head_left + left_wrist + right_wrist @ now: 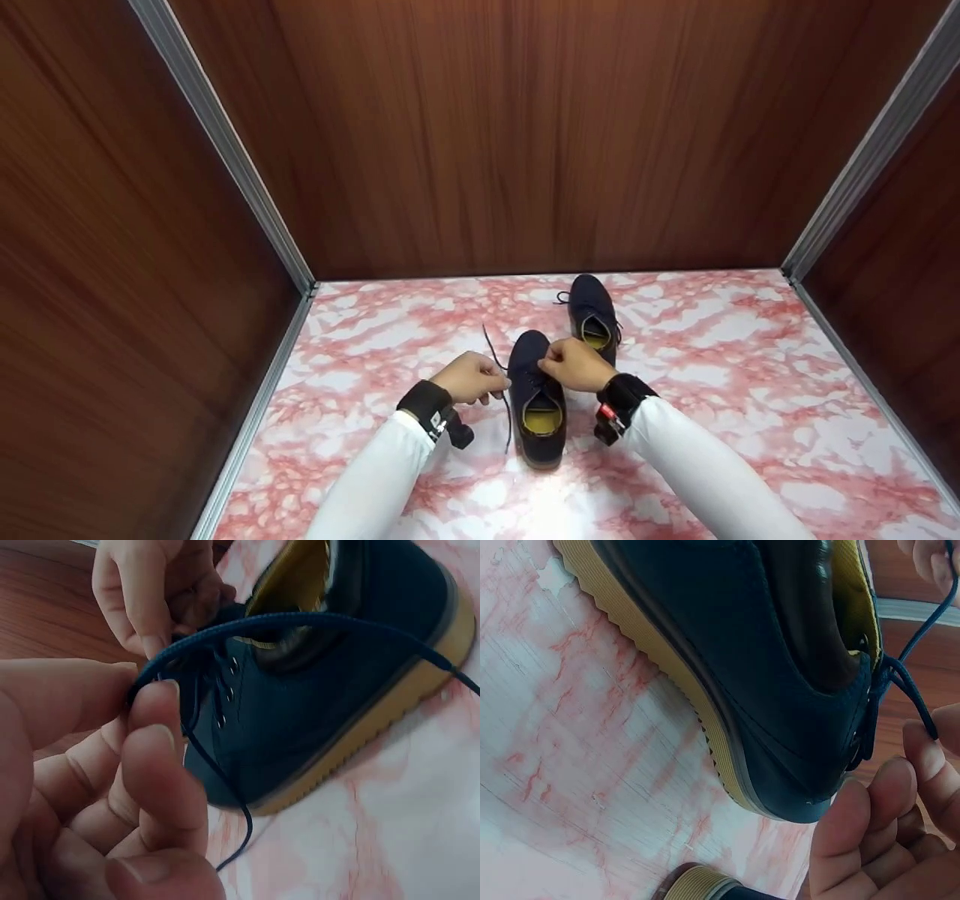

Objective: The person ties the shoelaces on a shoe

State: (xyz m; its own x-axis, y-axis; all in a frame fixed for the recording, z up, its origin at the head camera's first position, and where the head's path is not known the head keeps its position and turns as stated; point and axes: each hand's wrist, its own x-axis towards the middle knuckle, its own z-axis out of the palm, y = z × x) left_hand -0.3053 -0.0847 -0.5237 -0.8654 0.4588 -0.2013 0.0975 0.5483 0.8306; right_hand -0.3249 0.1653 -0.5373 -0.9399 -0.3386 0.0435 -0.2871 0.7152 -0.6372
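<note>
A dark blue lace-up shoe [529,348] with a yellow lining and a tan ridged sole stands upright, toe pointing away. My left hand [469,377] is just left of it and pinches a blue shoelace [300,619] between thumb and forefinger; the lace's end trails past the fingers. On the other side, my right hand [579,365] is over the laced front. Its thumb and forefinger pinch a short bend of lace [913,694] that comes out of a crossing at the shoe's top eyelets. Another stretch of lace runs from there toward the left hand.
A second matching shoe [587,292], its lace ends loose at the sides, stands farther back and to the right, partly behind my right hand. Wood-grain panels [480,135] with metal edging enclose the red-and-white marbled surface [750,390] at the back and both sides.
</note>
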